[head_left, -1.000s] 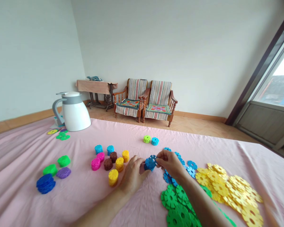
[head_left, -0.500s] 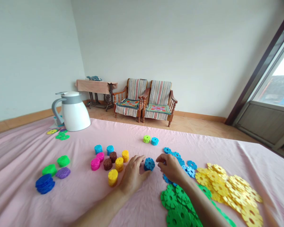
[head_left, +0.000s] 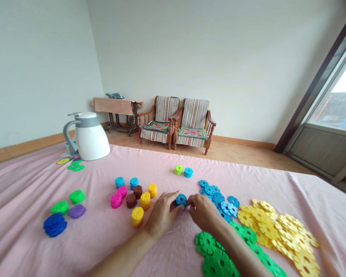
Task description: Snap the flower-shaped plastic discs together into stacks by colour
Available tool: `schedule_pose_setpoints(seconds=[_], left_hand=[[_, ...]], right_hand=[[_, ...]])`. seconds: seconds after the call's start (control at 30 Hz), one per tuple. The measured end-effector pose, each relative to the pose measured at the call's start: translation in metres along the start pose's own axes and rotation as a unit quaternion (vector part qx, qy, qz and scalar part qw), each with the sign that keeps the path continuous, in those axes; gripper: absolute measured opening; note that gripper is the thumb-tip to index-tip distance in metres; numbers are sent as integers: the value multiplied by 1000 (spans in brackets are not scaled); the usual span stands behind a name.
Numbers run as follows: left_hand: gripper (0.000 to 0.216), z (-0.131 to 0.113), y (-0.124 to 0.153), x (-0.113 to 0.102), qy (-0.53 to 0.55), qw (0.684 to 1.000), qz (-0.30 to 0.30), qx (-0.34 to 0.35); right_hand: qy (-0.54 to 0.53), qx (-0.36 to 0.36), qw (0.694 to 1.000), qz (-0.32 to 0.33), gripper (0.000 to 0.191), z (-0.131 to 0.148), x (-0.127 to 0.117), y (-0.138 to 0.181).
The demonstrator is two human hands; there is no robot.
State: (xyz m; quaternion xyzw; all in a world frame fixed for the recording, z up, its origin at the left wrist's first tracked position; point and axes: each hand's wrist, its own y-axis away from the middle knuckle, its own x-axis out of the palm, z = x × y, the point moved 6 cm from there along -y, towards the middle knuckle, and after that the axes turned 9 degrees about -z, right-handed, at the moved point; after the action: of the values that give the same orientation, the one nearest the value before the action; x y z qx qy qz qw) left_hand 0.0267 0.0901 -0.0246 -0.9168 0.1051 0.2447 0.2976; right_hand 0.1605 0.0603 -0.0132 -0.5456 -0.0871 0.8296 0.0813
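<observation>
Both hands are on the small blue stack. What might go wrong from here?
1. The blue stack is pinched only at the fingertips of the left hand and right hand; it may slip or split apart.
2. The left hand sits close to the yellow stack, which a nudge might topple.
3. The right forearm lies over the green discs and may scatter them.

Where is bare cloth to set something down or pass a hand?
Free: cloth between white jug and small stacks, and beyond the yellow discs. Crowded: left hand and right hand at the blue stack, blue discs and green discs alongside.
</observation>
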Motion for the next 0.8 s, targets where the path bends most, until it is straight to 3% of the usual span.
schedule_pose_setpoints(seconds=[0.2,0.37,0.47,0.6,0.8], left_hand=[[34,-2,-1,-2,-2,1000,-8,-7],[53,3,1,-1,-3,1000,-10,-24],[59,6,3,0,-11,1000,-9,-23],[60,10,3,1,-29,999,-20,-21],[59,11,2,2,-39,999,-27,-15]], right_hand=[[-4,-5,1000,2,32,-4,-3,-3],[21,28,999,-25,27,-34,-41,-10],[45,24,998,35,25,-49,-56,-7],[71,0,990,124,29,-53,-55,6],[98,-22,983,153,25,-50,-42,10]])
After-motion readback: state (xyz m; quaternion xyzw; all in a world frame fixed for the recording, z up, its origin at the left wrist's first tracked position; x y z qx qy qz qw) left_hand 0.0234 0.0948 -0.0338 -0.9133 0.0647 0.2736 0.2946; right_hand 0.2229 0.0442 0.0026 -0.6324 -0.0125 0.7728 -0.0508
